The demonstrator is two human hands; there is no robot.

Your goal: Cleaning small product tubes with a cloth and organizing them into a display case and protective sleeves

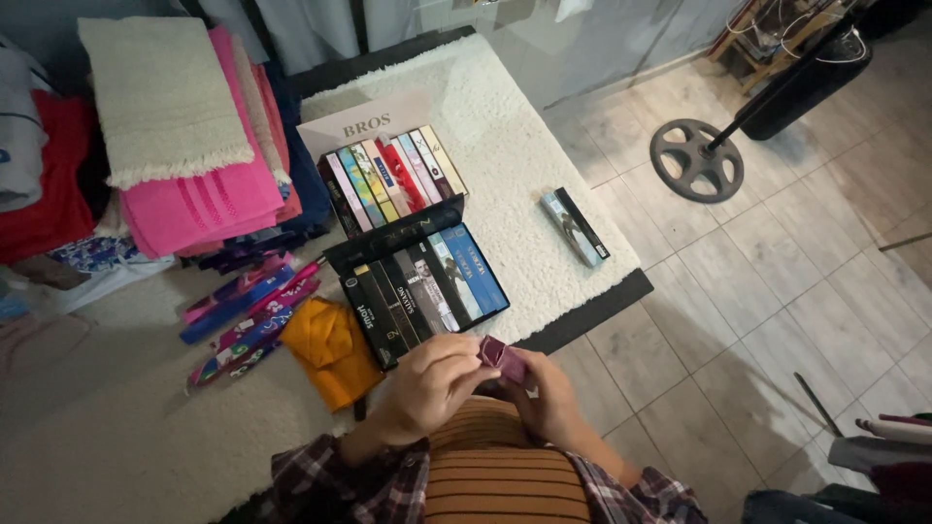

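Both my hands hold a small maroon box (502,357) close to my body at the bottom centre. My left hand (427,386) grips its left end with fingers curled over the top. My right hand (549,393) supports it from below and from the right. Just beyond the hands lies an open black tray (383,245) packed with several slim upright boxes (427,288) in black and blue. Behind it a second tray (332,180) holds several more colourful slim boxes. One loose slim box (574,227) lies alone to the right on the white fluffy mat (505,146).
Folded towels (184,126) in cream and pink are stacked at the left. Several long pink and blue packets (248,311) and an orange cloth (330,349) lie beside the trays. A fan stand's round base (696,160) sits on the tiled floor at right.
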